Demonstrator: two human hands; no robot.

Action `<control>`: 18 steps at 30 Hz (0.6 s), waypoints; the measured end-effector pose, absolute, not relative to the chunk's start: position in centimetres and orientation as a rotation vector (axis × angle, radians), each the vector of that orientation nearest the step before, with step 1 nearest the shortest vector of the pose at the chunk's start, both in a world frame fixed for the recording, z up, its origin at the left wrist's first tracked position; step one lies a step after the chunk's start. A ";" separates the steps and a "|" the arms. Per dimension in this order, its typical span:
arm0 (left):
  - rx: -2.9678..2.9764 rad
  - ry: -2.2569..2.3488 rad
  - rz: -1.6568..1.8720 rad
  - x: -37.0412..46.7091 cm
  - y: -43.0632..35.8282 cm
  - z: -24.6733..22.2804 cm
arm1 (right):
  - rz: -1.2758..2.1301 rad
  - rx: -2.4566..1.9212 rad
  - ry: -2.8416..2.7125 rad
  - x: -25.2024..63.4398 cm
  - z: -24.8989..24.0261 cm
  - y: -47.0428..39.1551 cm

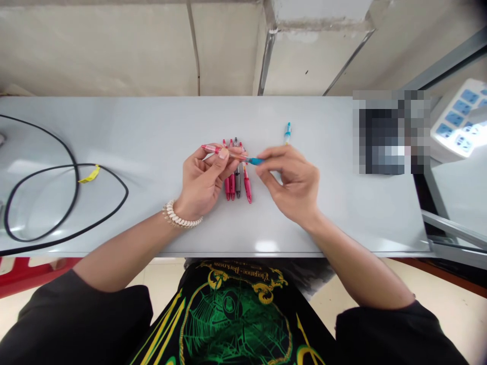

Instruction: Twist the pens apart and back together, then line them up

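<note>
Presently, our left hand [205, 177] grips a pen [236, 156] above the desk [152, 137]; our right hand [291, 180] pinches its blue end [254, 161] at three o'clock. We note four pens [232, 188] toward six o'clock.

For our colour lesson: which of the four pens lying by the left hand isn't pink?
The grey pen, third from the left; the other three pens are pink.

L hand [202, 182], R hand [294, 180] on pen [236, 156]

Black sleeves [87, 319], 1 white bracelet [178, 219]
</note>
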State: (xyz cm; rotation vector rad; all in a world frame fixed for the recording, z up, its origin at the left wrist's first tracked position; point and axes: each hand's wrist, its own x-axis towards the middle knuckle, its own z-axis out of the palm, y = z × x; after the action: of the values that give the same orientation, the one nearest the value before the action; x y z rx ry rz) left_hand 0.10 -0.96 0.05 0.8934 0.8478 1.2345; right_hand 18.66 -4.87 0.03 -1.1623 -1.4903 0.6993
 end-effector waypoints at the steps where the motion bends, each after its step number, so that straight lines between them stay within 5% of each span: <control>1: 0.888 0.841 1.236 0.1 -1.0 0.1 | 0.656 -1.151 -1.514 18.7 0.0 -4.9; 11: 0.743 0.926 1.253 -0.2 -0.4 -0.2 | 0.251 -1.038 -1.766 19.0 -0.9 -4.3; 18: 0.457 0.934 1.239 -1.2 1.0 0.4 | 0.400 -1.109 -1.594 20.1 1.5 -4.6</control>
State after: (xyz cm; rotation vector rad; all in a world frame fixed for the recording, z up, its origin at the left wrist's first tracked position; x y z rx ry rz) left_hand -1.18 0.96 0.36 0.4566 0.9339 1.2388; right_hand 20.10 -4.61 1.46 -1.1092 -1.5942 0.3996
